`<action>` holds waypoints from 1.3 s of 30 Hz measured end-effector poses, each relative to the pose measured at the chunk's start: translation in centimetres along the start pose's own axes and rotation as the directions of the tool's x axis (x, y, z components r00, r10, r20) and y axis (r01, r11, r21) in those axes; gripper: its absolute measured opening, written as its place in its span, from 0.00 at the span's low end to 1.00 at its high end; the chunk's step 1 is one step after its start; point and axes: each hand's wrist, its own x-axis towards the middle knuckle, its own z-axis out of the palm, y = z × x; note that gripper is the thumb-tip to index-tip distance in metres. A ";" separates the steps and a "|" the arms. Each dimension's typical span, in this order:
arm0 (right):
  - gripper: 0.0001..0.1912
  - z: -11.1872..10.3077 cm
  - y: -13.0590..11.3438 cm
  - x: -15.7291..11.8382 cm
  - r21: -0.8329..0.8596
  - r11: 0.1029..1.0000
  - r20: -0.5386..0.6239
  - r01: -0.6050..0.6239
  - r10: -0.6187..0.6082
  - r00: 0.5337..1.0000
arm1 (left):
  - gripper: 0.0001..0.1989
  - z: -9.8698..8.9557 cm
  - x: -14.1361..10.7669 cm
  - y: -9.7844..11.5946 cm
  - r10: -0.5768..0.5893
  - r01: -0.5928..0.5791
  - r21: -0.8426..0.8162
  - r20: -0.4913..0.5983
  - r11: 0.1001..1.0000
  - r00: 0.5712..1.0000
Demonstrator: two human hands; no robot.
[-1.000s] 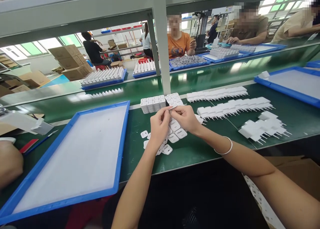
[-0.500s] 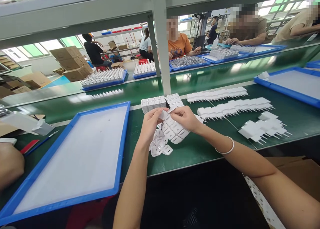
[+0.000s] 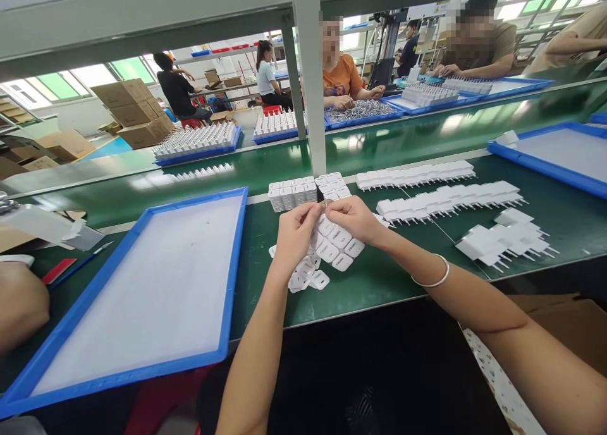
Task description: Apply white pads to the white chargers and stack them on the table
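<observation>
My left hand and my right hand meet with pinched fingertips above the bench. Between them is a small white printed piece, mostly hidden by the fingers. Just below my right hand lies a set of white rounded-square pieces with dark print, in joined-looking rows. Loose white square pieces are heaped under and beside my left hand. Behind the hands stand a stack of white printed squares in neat columns and a second, partly hidden stack.
To the left is a blue-rimmed white tray. Rows of white pronged blocks lie on the green bench at right, near another blue tray. A shelf post rises behind the stacks. Co-workers sit beyond; someone's arm shows far left.
My hands have come closer together, the left moving slightly right and the right slightly left. The white piece seen earlier at my left fingertips is now mostly covered.
</observation>
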 end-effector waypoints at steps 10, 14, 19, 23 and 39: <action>0.16 0.0 -0.1 -0.1 0.049 0.999 0.055 -0.007 0.004 0.998 | 0.15 -0.7 0.7 -0.5 -0.200 0.174 -0.324 -0.048 0.930 0.979; 0.16 0.2 0.2 0.2 0.064 0.998 0.050 -0.004 0.001 0.999 | 0.14 -0.8 1.1 -0.5 -0.210 0.157 -0.313 -0.145 0.937 0.967; 0.16 0.3 0.6 0.2 0.105 0.994 0.040 -0.008 0.004 0.999 | 0.14 -0.9 1.8 -0.7 -0.238 0.146 -0.361 -0.227 0.921 0.944; 0.17 0.4 0.7 -0.1 0.169 0.986 0.040 -0.005 -0.002 0.999 | 0.17 -3.4 1.8 -1.1 -0.163 0.041 -0.261 -0.463 0.964 0.871; 0.13 -0.2 0.0 0.1 0.236 0.972 -0.041 0.007 0.003 0.999 | 0.11 -4.8 -0.9 -1.4 -0.220 0.078 0.502 0.229 0.861 0.948</action>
